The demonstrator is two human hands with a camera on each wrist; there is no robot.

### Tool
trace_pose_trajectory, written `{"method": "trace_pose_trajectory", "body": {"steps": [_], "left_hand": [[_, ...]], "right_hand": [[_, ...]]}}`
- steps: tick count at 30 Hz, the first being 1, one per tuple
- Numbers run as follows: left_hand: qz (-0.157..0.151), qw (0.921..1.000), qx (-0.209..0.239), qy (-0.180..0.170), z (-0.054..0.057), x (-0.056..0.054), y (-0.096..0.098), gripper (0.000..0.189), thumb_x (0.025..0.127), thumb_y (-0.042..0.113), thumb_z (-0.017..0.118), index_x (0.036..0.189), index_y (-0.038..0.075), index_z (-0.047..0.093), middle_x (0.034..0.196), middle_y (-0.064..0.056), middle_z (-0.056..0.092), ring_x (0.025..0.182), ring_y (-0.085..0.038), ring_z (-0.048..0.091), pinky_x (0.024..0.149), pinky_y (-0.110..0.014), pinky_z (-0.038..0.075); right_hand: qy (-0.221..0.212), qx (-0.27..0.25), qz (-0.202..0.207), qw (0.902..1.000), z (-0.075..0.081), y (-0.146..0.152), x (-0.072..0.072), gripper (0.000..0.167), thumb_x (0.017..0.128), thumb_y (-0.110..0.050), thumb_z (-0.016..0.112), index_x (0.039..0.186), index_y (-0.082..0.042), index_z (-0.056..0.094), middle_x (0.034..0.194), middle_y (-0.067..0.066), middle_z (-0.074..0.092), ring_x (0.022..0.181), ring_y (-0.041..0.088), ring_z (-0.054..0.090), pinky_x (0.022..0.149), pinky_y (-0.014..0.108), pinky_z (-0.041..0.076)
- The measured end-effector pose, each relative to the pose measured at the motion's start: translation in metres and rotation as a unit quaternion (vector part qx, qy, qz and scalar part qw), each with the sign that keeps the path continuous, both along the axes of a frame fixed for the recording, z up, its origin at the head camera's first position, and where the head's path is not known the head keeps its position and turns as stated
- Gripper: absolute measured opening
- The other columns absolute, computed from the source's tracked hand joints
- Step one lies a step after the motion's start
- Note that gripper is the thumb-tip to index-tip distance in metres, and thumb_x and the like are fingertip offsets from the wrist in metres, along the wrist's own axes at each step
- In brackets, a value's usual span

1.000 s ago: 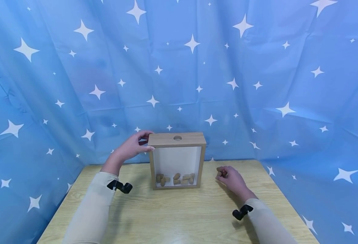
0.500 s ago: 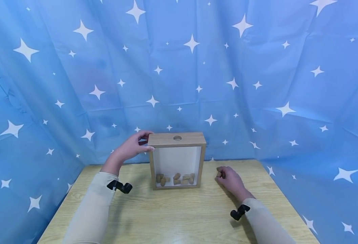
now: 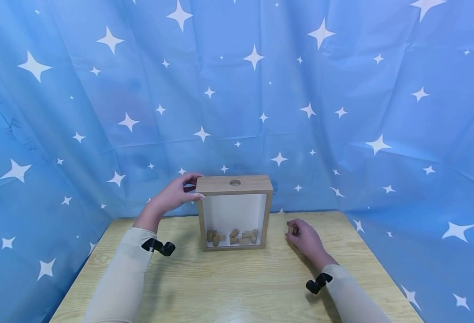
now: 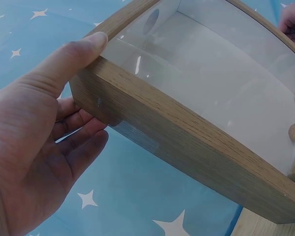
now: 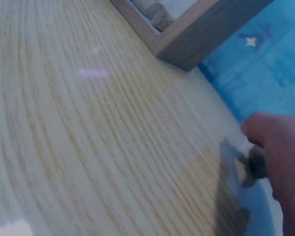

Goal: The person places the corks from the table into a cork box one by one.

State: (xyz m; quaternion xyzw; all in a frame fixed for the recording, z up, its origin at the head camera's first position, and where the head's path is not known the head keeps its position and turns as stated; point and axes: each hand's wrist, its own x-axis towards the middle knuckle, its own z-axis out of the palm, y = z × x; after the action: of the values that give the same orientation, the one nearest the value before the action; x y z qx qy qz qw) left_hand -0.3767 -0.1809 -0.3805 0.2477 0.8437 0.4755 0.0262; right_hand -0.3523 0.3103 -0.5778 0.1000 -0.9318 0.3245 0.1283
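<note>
A wooden box frame with a clear front stands upright on the table, a round hole in its top. Several corks lie along its bottom inside. My left hand grips the box's upper left corner; in the left wrist view the thumb lies on the front edge and the fingers reach round behind. To the right of the box, low at the table, my right hand pinches a cork between thumb and fingers. The right wrist view shows a cork partly hidden by that hand.
The light wood table ends at a blue curtain with white stars, close behind the box and along both sides. Each wrist carries a black camera mount, such as the left mount.
My right hand has shifted slightly left, and its fingers have drawn in around the cork at the fingertips. The left hand and the box have stayed put.
</note>
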Motion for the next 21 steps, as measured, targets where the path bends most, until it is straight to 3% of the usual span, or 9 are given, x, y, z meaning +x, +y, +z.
{"method": "trace_pose_trajectory", "body": {"steps": [4,16,21], "left_hand": [[0.0,1.0,0.001,0.001,0.001,0.0,-0.001,0.08,0.096,0.039,0.09,0.162,0.015,0.052,0.155,-0.014,0.057,0.149,-0.04,0.049,0.117,-0.06,0.048],[-0.003,1.0,0.004,0.001,0.003,0.002,0.001,0.079,0.096,0.037,0.09,0.161,0.014,0.052,0.155,-0.015,0.058,0.149,-0.041,0.049,0.118,-0.061,0.047],[-0.004,1.0,0.0,0.001,0.003,0.003,0.001,0.078,0.097,0.036,0.089,0.162,0.014,0.052,0.154,-0.015,0.058,0.149,-0.041,0.049,0.118,-0.061,0.048]], "right_hand": [[0.005,-0.001,0.002,1.0,0.006,-0.001,0.002,0.036,0.099,-0.013,0.085,0.129,0.001,0.071,0.095,0.0,0.066,0.083,0.016,0.06,0.072,0.033,0.051],[0.008,-0.011,0.014,0.9998,0.018,-0.001,0.007,0.019,0.1,-0.013,0.084,0.107,-0.01,0.067,0.094,-0.001,0.066,0.078,0.017,0.057,0.066,0.032,0.05],[0.008,-0.006,0.016,0.9998,0.024,0.0,0.01,0.022,0.101,-0.015,0.083,0.115,-0.007,0.069,0.095,-0.001,0.064,0.079,0.018,0.057,0.065,0.032,0.049]]}}
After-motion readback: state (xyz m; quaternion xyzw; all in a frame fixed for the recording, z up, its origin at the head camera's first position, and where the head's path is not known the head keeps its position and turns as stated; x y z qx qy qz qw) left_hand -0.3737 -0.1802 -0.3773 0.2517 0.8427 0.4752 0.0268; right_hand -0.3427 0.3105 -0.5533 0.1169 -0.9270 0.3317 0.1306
